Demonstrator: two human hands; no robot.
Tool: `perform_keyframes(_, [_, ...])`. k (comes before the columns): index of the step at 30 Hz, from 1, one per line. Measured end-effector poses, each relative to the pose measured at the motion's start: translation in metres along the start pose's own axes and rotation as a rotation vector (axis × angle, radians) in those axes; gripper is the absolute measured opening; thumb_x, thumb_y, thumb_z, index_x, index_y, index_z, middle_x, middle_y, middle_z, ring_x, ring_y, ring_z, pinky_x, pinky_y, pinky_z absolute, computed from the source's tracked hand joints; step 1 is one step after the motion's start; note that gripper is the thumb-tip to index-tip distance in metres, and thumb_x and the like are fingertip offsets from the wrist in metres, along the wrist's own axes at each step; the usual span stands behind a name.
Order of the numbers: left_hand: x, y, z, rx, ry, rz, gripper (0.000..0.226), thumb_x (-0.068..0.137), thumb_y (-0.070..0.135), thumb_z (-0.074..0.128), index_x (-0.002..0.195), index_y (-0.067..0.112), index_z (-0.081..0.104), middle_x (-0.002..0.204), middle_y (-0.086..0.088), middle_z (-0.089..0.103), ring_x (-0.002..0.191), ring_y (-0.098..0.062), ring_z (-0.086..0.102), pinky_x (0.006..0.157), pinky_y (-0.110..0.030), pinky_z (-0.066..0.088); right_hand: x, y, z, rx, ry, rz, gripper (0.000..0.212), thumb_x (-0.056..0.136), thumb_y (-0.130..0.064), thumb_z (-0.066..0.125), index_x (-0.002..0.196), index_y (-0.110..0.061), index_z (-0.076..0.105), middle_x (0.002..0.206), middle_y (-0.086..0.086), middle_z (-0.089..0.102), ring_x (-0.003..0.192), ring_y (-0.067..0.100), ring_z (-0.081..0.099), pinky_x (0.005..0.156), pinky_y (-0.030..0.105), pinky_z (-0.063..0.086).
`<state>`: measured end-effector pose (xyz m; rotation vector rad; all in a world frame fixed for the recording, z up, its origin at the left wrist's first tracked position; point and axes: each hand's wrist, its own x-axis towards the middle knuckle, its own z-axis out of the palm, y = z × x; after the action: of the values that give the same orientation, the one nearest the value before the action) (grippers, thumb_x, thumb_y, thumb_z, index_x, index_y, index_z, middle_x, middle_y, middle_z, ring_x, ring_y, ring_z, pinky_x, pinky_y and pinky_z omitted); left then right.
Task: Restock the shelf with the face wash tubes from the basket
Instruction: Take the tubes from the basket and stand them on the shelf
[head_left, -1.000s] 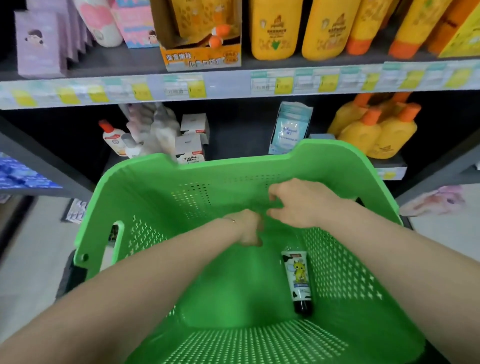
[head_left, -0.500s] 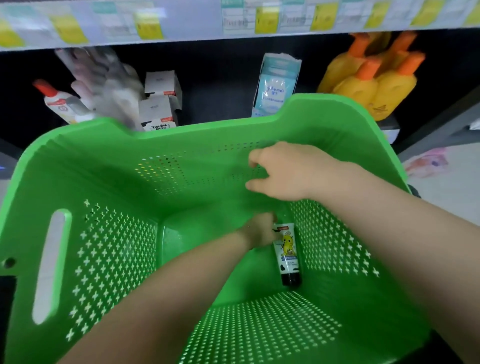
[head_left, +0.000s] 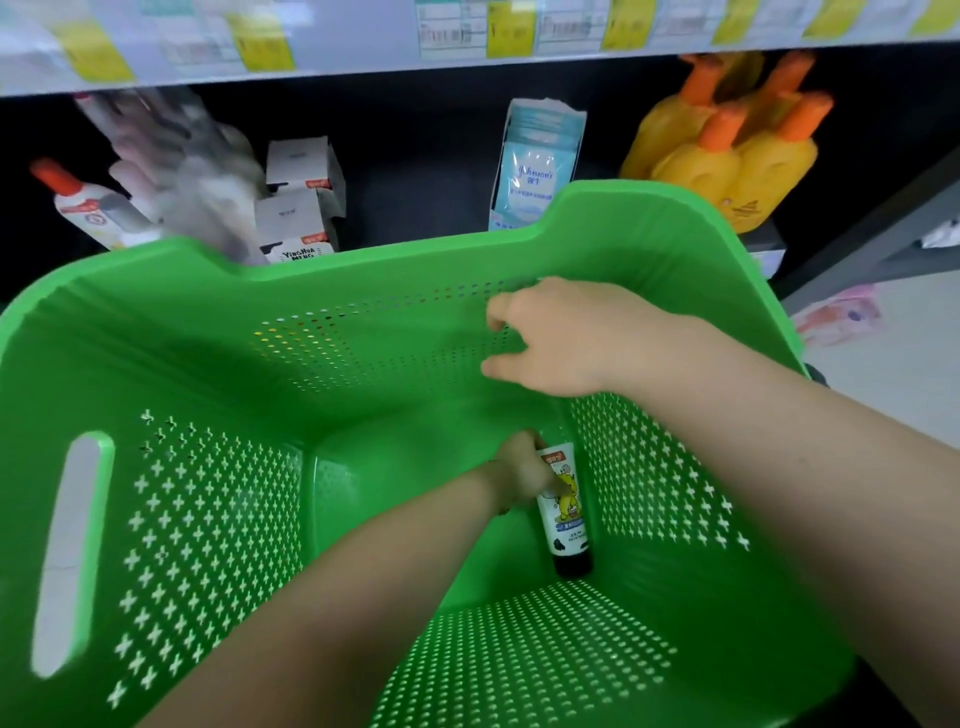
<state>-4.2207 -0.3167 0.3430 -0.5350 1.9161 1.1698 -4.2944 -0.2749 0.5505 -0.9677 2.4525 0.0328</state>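
One face wash tube (head_left: 565, 512), white with a yellow cartoon figure and a black cap, lies on the bottom of the green basket (head_left: 171, 519) near its right wall. My left hand (head_left: 522, 475) is deep in the basket with its fingers curled around the tube's upper end. My right hand (head_left: 561, 338) hovers higher, inside the basket near the far wall, fingers loosely spread and holding nothing. The dark shelf (head_left: 415, 197) lies just behind the basket's far rim.
On the shelf stand white boxes (head_left: 301, 208), a pale blue pouch pack (head_left: 537, 166), yellow bottles with orange caps (head_left: 727, 150) and a white tube with an orange cap (head_left: 83, 208). A price-label strip (head_left: 467, 36) runs above. Pale floor lies at the right.
The view has tilted down into the basket. My left hand went from mid-basket down to the tube and closed on its top. My right hand stayed near the far wall.
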Motion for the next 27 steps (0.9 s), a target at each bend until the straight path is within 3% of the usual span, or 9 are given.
perform_keyframes(8, [-0.023,0.024,-0.043,0.008,0.199,0.212,0.063,0.069,0.003,0.083,0.123,0.006,0.051,0.116,-0.010,0.062,0.102,-0.026,0.062,0.086,-0.036,0.052,0.000,0.003,-0.002,-0.025,0.030,0.032,0.046,0.092,-0.054,0.051,0.125,-0.022,0.053,0.110,0.004,0.060,0.094,0.028,0.058,0.071,0.034,0.047])
perform_keyframes(12, [-0.046,0.030,-0.069,0.195,0.305,0.336,0.048,0.078,0.000,0.075,0.121,0.005,0.055,0.119,-0.011,0.063,0.108,-0.024,0.060,0.086,-0.025,0.046,0.002,0.002,0.000,-0.021,0.070,0.051,0.038,0.093,-0.047,0.051,0.120,-0.022,0.055,0.107,0.005,0.061,0.092,0.028,0.058,0.067,0.032,0.044])
perform_keyframes(15, [-0.064,0.033,-0.085,0.325,0.368,0.381,0.033,0.086,0.004,0.067,0.118,0.003,0.059,0.118,-0.013,0.065,0.108,-0.026,0.061,0.087,-0.025,0.048,0.004,-0.001,0.003,0.087,0.085,0.031,0.035,0.092,-0.041,0.053,0.123,-0.025,0.055,0.108,0.003,0.062,0.092,0.027,0.059,0.076,0.035,0.051])
perform_keyframes(21, [-0.100,0.032,-0.112,0.296,0.403,0.503,0.049,0.076,0.002,0.076,0.122,0.009,0.062,0.117,-0.009,0.067,0.106,-0.024,0.062,0.086,-0.029,0.050,0.009,0.003,0.004,0.459,0.066,-0.073,0.048,0.085,-0.041,0.069,0.127,-0.023,0.055,0.107,-0.001,0.057,0.096,0.018,0.057,0.086,0.032,0.048])
perform_keyframes(27, [-0.139,0.026,-0.143,0.291,0.441,0.579,0.035,0.070,0.003,0.081,0.095,0.020,0.063,0.097,0.008,0.066,0.093,-0.013,0.060,0.080,-0.022,0.046,0.009,0.006,0.008,0.639,0.091,-0.062,0.056,0.074,-0.031,0.083,0.123,-0.024,0.056,0.111,0.001,0.060,0.098,0.018,0.059,0.089,0.032,0.048])
